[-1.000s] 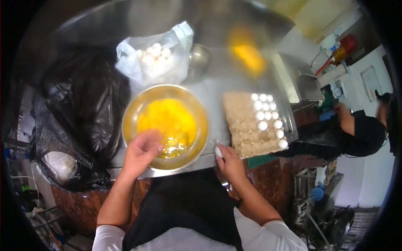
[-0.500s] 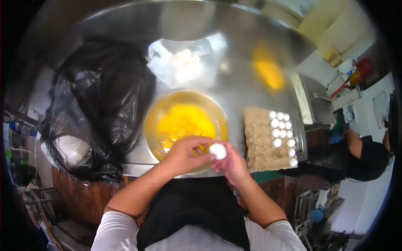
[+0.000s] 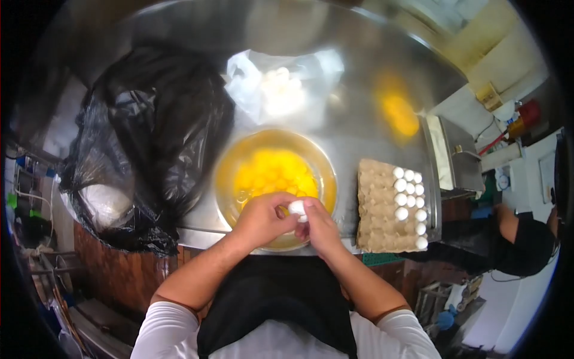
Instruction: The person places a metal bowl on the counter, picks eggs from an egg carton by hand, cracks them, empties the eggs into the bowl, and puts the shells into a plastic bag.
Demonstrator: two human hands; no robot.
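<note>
Between my two hands is a white egg (image 3: 296, 208), held over the near side of a metal bowl (image 3: 330, 173). My left hand (image 3: 263, 220) grips it from the left with thumb and fingers. From the right, the fingers of my right hand (image 3: 320, 226) close on the same egg. Whether the shell is cracked I cannot make out. Many yellow yolks (image 3: 275, 170) lie in the bowl beyond my hands. To the right of the bowl, a cardboard egg tray (image 3: 373, 206) has white eggs (image 3: 402, 199) along its right side and bare cups on its left.
A black plastic bag (image 3: 167, 119) covers the left of the steel table (image 3: 353, 140). Behind the bowl lies a white plastic bag (image 3: 242, 90) with white shells or eggs in it. A blurred yellow thing (image 3: 397, 110) is at the back right. Another person (image 3: 520, 242) in black stands at the right.
Both hands have closed together on the egg, my right fingers now wrapping its right side. The egg sits slightly further left and higher over the bowl. The view has shifted slightly.
</note>
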